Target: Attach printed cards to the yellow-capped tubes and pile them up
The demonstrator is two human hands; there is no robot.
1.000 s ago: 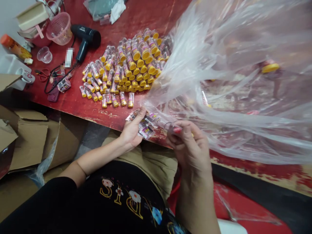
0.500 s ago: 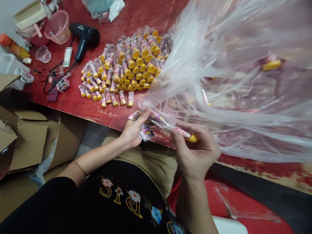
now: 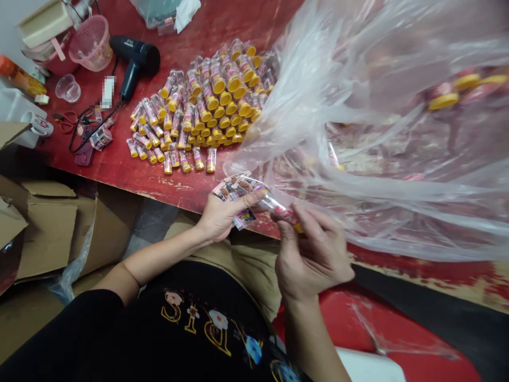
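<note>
My left hand (image 3: 219,215) is closed on several flat printed plastic sleeves (image 3: 243,218), which fan out past its fingers. Its thumb presses near the far end of a small clear tube (image 3: 281,210) with a yellow cap. Wrapped round that tube's capped end, my right hand (image 3: 314,246) holds it tilted against the sleeves. Whether the tube sits inside a sleeve is hard to make out. Close beyond both hands lies a large clear plastic bag (image 3: 318,106), with a few yellow-capped tubes (image 3: 443,100) showing through it.
A pile of sleeved yellow-capped tubes (image 3: 207,101) covers the middle of the red table (image 3: 151,183). At the back left are a hair dryer (image 3: 135,58), a pink basket (image 3: 92,45), a mug (image 3: 37,124) and red-handled scissors (image 3: 66,122). Cardboard boxes (image 3: 45,228) stand below left.
My right hand has moved left with the tube, closer to my left hand. My left thumb has shifted right onto the tube's far end. More yellow caps show at the bag's right side.
</note>
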